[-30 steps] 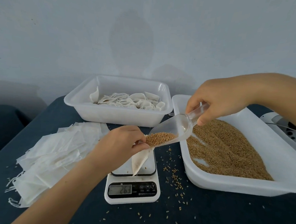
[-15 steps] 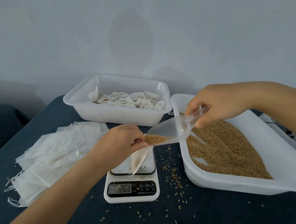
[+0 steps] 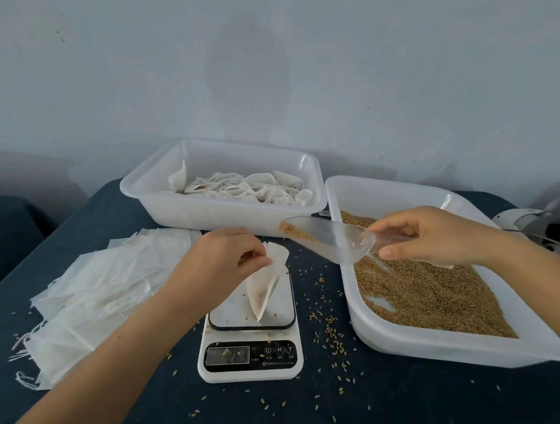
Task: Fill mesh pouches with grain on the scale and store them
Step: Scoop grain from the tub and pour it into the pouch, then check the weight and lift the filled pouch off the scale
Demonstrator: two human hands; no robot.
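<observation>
Two white tubs (image 3: 220,208) behind scale (image 3: 250,357), loose grain (image 3: 329,329) scattered beside

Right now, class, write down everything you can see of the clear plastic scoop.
The scoop is clear, thin plastic with a rounded bowl and a flat handle. The right hand pinches the handle, holding it in the air, roughly level, mouth pointing left above the dark table. A little brown grain sits at its open lip; the rest looks empty.

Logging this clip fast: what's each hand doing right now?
Left hand: pinches the mesh pouch on the scale.
Right hand: holds the clear scoop.
</observation>
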